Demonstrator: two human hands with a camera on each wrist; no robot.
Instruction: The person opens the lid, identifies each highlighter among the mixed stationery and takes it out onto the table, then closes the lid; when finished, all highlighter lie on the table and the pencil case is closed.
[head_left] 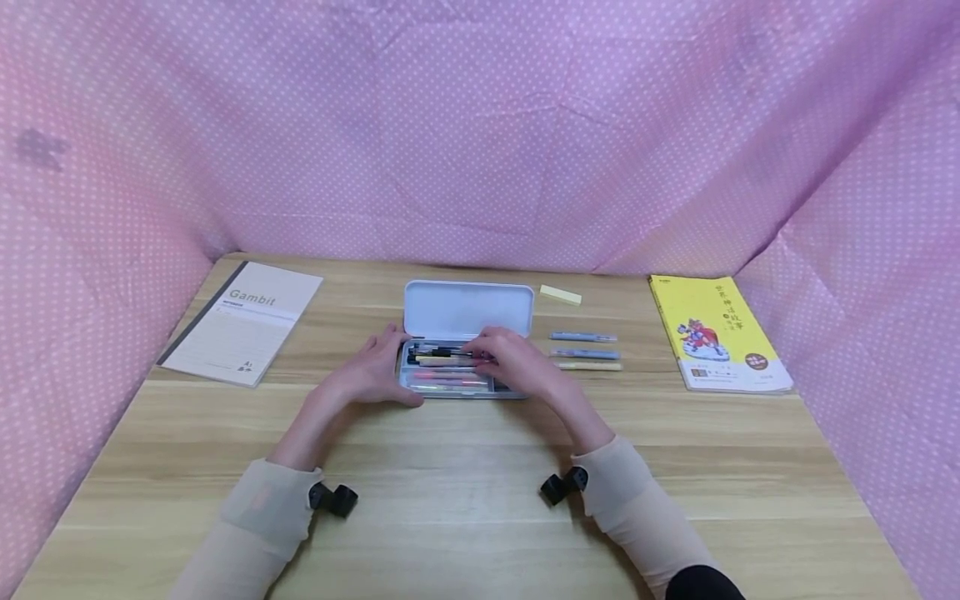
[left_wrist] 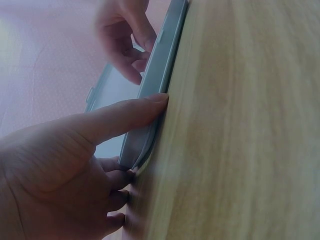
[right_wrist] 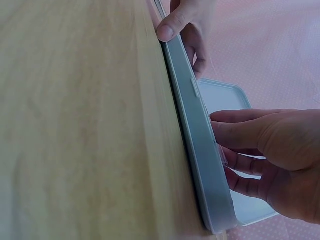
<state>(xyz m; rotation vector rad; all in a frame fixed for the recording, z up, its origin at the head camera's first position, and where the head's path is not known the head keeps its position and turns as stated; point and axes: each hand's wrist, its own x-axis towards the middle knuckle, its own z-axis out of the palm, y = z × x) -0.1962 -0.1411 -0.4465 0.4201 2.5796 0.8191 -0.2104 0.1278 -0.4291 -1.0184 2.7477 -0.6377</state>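
A pale blue pencil case (head_left: pixel 468 308) lies on the table with its lid raised at the back. Several pens (head_left: pixel 450 377) fill its tray, some dark, some pink or pale. My left hand (head_left: pixel 377 367) grips the left end of the case. In the left wrist view its thumb (left_wrist: pixel 145 106) presses the front wall while the other fingers bend round the end. My right hand (head_left: pixel 517 362) reaches into the tray from the right, fingers among the pens. The case's front wall (right_wrist: pixel 197 135) hides those fingertips in the right wrist view, so whether they pinch a pen does not show.
Right of the case lie two blue pens (head_left: pixel 583 337) and a cream pen (head_left: pixel 589 366), with a pale yellow block (head_left: pixel 561 295) behind them. A notebook (head_left: pixel 243 321) lies at the left, a yellow book (head_left: pixel 716 333) at the right. Pink dotted cloth (head_left: pixel 480 150) surrounds the table.
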